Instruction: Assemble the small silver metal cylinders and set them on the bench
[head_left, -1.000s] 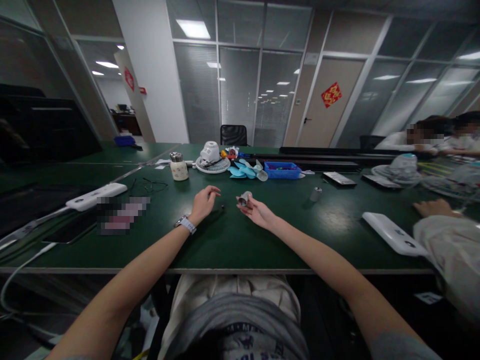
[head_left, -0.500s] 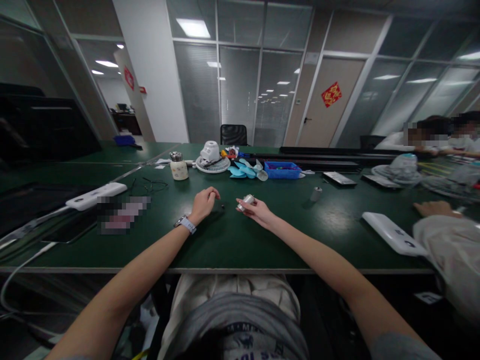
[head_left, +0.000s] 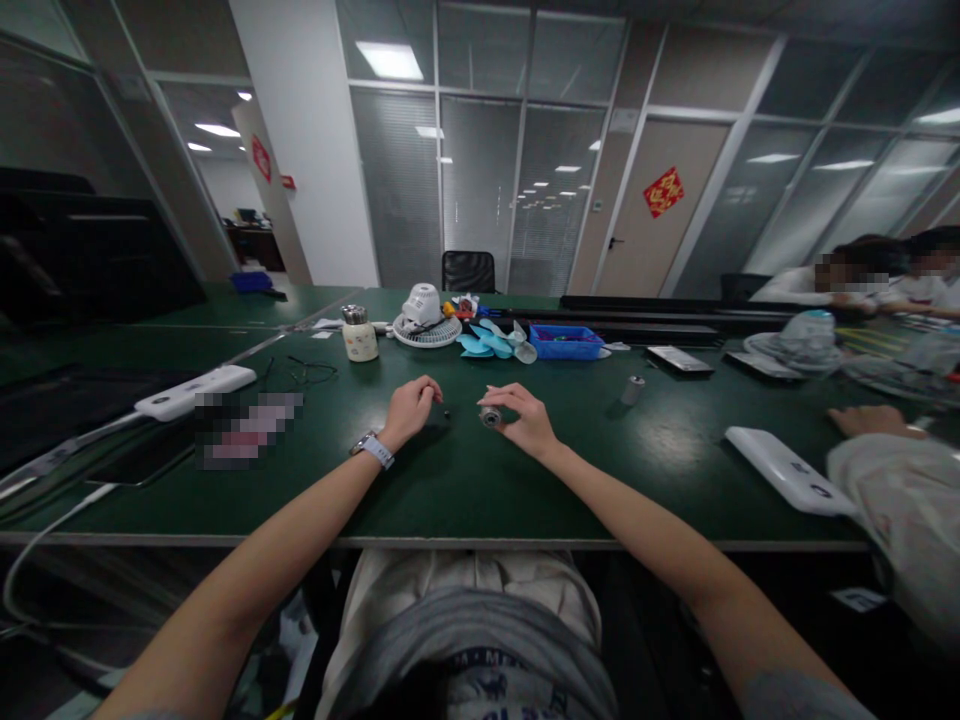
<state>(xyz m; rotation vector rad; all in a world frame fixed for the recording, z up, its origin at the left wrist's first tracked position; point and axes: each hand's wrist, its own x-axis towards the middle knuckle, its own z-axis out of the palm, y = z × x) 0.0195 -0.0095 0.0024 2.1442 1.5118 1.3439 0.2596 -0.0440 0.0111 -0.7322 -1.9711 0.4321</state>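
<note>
My right hand (head_left: 526, 422) grips a small silver cylinder, by its look a small electric motor (head_left: 491, 416). Its round end with a dark centre faces me, and the fingers cover its far side. To the left, my left hand (head_left: 411, 408) is closed at the table surface, fingers curled; whatever they may hold is hidden. A tiny dark piece (head_left: 447, 413) lies on the green table (head_left: 457, 490) between my hands, just right of the left fingers. A second silver cylinder (head_left: 633, 390) stands farther right on the table.
Behind my hands are a white fan body (head_left: 424, 318), blue fan blades (head_left: 491, 340), a blue tray (head_left: 566, 341) and a cream flask (head_left: 360, 337). White power banks or strips (head_left: 196, 391) lie left; a white device (head_left: 784, 468) and a co-worker's arm (head_left: 874, 420) are right.
My right hand has turned the silver motor from lying sideways to showing its round end, and its fingers now arch over the top. The left hand has hardly moved.
</note>
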